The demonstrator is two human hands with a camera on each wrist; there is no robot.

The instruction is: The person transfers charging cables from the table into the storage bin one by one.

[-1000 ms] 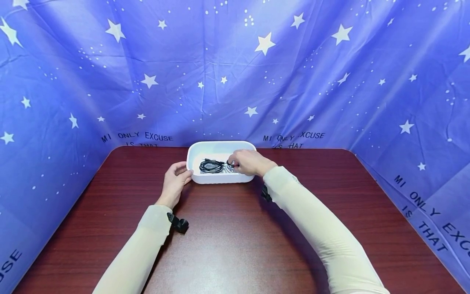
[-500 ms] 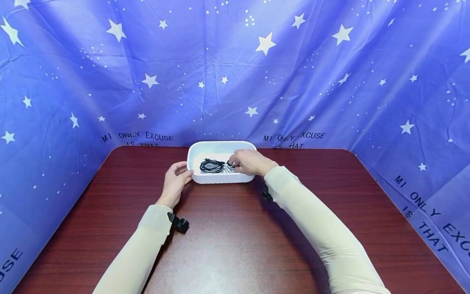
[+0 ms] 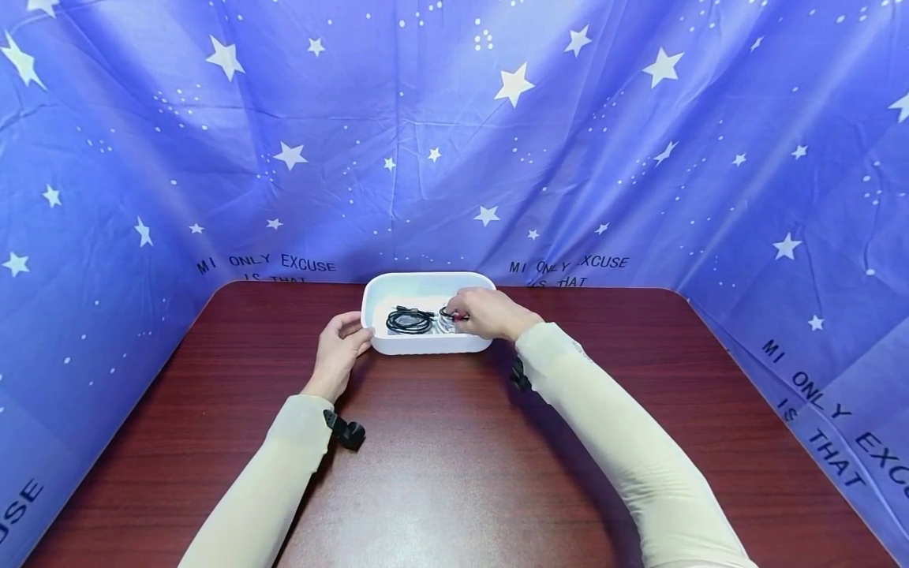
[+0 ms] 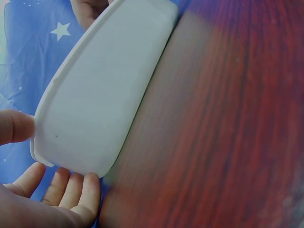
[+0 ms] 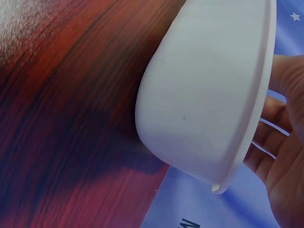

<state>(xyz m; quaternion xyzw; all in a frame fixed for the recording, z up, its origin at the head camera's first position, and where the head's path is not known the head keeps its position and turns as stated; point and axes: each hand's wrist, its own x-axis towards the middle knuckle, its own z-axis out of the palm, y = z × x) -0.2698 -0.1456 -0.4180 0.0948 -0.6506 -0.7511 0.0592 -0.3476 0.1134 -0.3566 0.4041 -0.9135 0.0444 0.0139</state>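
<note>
A white, rounded-rectangular box [image 3: 431, 345] stands at the back of the table. On its floor lies a coiled black cable [image 3: 409, 321], with a pale, whitish coil [image 3: 445, 324] to its right. My left hand [image 3: 337, 355] holds the box's left end; in the left wrist view the thumb [image 4: 16, 127] is at the rim and the other fingers lie against the end wall. My right hand [image 3: 488, 313] reaches over the right rim, its curled fingers at a small black-and-red cable [image 3: 461, 316]. The box wall hides those fingertips in the right wrist view.
The dark red wood-grain table [image 3: 426, 473] stretches in front of the box. A blue curtain [image 3: 398, 118] with white stars hangs close behind the table's back edge and along both sides. Each wrist carries a black camera mount [image 3: 346, 431].
My right hand has shifted slightly to the right inside the box, and more of the red on the small cable shows now. The left hand and the box have stayed in place.
</note>
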